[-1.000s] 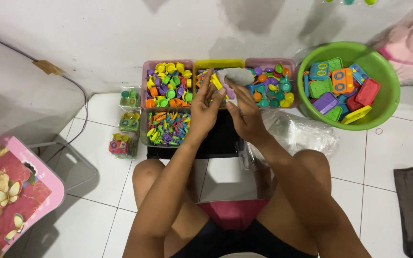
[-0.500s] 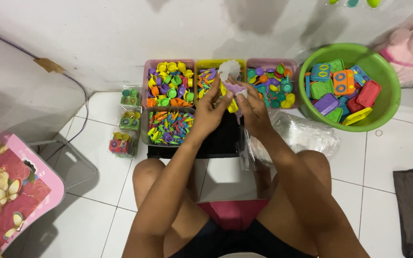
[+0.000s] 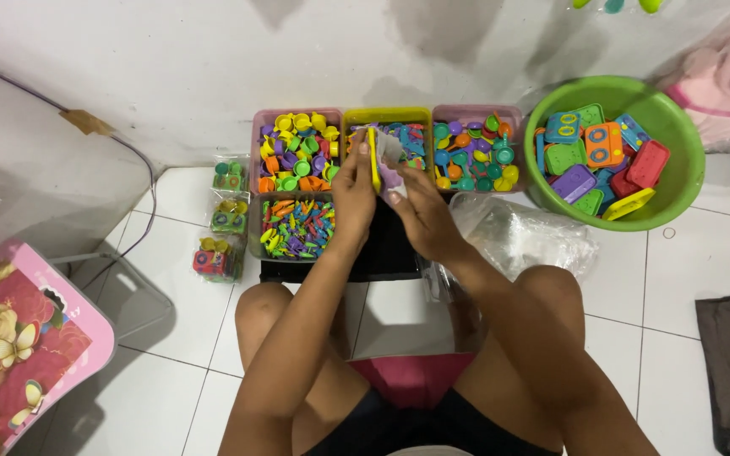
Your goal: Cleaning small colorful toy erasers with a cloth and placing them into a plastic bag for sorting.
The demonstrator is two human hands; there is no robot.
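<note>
I see my left hand [image 3: 355,190] and my right hand [image 3: 416,215] raised together over the yellow tray [image 3: 387,113], which stands between two pink trays on the floor by the wall. The left hand is closed around a thin yellow toy piece [image 3: 374,160], which stands upright on its edge in front of the fingers. The right hand pinches a small clear plastic bag [image 3: 390,154]; it is crumpled, greyish and half transparent, and it touches the yellow piece on its right side. I cannot tell what is inside the bag. The left pink tray [image 3: 257,143] is full of little cups in yellow, green, orange and purple, and the right pink tray [image 3: 517,118] holds small round pieces in many colours. Just below the left one, a grey tray [image 3: 254,228] holds tiny coloured utensils. A green basin [image 3: 678,177] with flat toy blocks stands at the right, and a heap of clear bags [image 3: 521,236] lies near my right knee.
</note>
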